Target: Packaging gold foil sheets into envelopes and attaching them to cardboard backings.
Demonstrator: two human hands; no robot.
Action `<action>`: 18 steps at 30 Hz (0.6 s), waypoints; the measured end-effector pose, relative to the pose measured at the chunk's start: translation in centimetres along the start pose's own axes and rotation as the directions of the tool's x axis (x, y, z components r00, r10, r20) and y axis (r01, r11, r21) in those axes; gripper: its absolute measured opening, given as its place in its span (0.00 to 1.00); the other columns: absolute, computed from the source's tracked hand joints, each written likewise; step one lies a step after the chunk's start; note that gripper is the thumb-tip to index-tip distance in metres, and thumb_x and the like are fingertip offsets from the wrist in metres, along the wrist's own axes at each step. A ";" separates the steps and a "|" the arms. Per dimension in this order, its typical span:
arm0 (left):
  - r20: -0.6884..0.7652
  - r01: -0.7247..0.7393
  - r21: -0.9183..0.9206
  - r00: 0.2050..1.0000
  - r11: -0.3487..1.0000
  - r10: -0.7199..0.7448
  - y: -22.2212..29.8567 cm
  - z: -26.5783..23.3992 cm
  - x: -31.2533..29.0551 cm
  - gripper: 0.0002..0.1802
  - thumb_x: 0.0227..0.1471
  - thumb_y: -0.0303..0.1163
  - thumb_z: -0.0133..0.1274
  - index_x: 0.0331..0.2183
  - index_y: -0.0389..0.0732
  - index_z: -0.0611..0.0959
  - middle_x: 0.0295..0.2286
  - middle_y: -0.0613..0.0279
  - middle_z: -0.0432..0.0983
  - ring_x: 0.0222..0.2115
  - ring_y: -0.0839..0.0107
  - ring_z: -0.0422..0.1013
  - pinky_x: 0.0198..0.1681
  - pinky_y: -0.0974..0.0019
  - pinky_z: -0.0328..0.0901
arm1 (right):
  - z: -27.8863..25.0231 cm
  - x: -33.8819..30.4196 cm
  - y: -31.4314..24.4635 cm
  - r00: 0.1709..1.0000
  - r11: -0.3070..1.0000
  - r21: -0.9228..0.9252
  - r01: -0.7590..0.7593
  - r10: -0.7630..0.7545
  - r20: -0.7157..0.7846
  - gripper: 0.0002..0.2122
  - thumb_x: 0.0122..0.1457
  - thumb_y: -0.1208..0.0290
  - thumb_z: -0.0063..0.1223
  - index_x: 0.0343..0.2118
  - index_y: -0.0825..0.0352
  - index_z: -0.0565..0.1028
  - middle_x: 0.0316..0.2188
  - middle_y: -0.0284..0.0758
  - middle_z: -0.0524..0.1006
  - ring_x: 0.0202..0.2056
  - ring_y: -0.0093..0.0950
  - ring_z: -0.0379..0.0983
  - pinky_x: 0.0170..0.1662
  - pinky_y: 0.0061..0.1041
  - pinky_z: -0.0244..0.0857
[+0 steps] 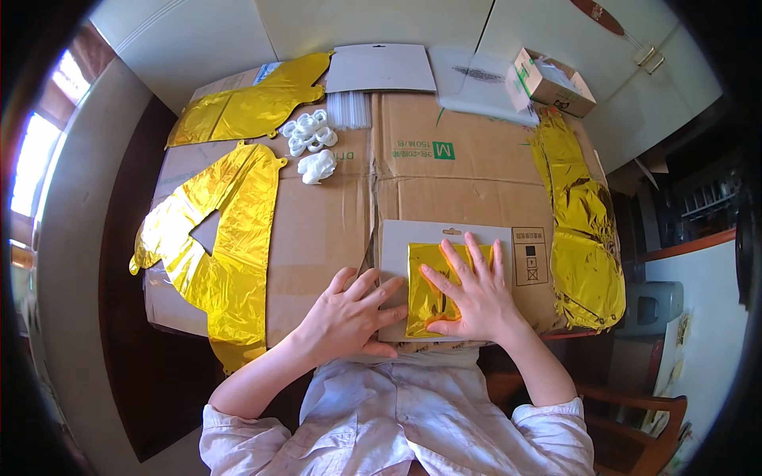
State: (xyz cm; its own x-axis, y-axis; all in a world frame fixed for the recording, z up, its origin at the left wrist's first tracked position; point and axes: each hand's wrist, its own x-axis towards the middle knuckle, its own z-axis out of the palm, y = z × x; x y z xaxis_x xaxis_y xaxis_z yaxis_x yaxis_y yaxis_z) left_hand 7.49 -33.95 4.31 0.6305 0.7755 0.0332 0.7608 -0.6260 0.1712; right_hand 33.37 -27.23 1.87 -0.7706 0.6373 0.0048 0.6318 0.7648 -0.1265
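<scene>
My right hand [470, 295] lies flat, fingers spread, on a folded gold foil piece [425, 297] that rests on a grey card sheet [394, 247] at the near edge of the table. My left hand [349, 313] rests flat beside it, fingers apart, its fingertips touching the card's left edge and the cardboard underneath. Neither hand grips anything.
Flattened cardboard [452, 170] covers the table. Flat gold foil balloons lie at the left [226, 254], back left [246, 103] and right [583, 230]. White ribbon coils [311, 133], clear straws [349, 109], another grey card [381, 67] and a small open box [548, 83] sit at the back.
</scene>
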 end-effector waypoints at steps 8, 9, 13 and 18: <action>0.001 -0.003 0.009 1.000 1.000 0.003 -0.4 0.3 0.4 0.37 0.41 0.68 0.52 0.49 0.57 0.79 0.55 0.63 0.63 0.55 0.58 0.59 0.55 0.45 0.54 | -0.1 0.0 0.0 1.000 1.000 -0.008 0.000 0.000 0.001 0.41 0.46 0.29 0.49 0.64 0.40 0.57 0.68 0.40 0.47 0.67 0.51 0.37 0.60 0.72 0.28; -0.013 -0.008 0.007 1.000 1.000 0.008 -0.5 0.2 0.4 0.37 0.41 0.67 0.53 0.49 0.56 0.79 0.54 0.63 0.64 0.54 0.59 0.59 0.55 0.46 0.55 | 0.0 0.0 0.0 1.000 1.000 -0.008 0.002 -0.002 -0.002 0.42 0.46 0.29 0.49 0.64 0.40 0.57 0.68 0.40 0.47 0.67 0.51 0.37 0.60 0.72 0.28; -0.068 -0.023 -0.014 0.997 1.000 0.022 -0.6 0.3 0.0 0.37 0.42 0.64 0.55 0.49 0.51 0.78 0.53 0.63 0.66 0.53 0.60 0.61 0.55 0.48 0.55 | 0.0 0.0 0.0 1.000 1.000 -0.011 0.003 -0.003 -0.008 0.42 0.46 0.29 0.49 0.65 0.40 0.57 0.68 0.39 0.47 0.67 0.51 0.37 0.60 0.72 0.28; -0.096 -0.028 -0.015 0.995 1.000 0.026 -0.4 0.3 -1.4 0.37 0.42 0.61 0.57 0.50 0.50 0.77 0.52 0.63 0.67 0.53 0.62 0.62 0.54 0.50 0.56 | 0.0 0.0 0.0 1.000 1.000 -0.006 0.001 -0.001 -0.016 0.42 0.46 0.29 0.49 0.64 0.41 0.58 0.68 0.40 0.47 0.67 0.51 0.37 0.60 0.71 0.27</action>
State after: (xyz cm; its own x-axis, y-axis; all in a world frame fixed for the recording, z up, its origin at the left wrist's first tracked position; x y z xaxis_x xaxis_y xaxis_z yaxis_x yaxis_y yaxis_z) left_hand 6.29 -34.82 3.86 0.6325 0.7633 0.1318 0.7407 -0.6458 0.1854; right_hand 33.38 -27.24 1.88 -0.7697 0.6381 0.0211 0.6316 0.7658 -0.1209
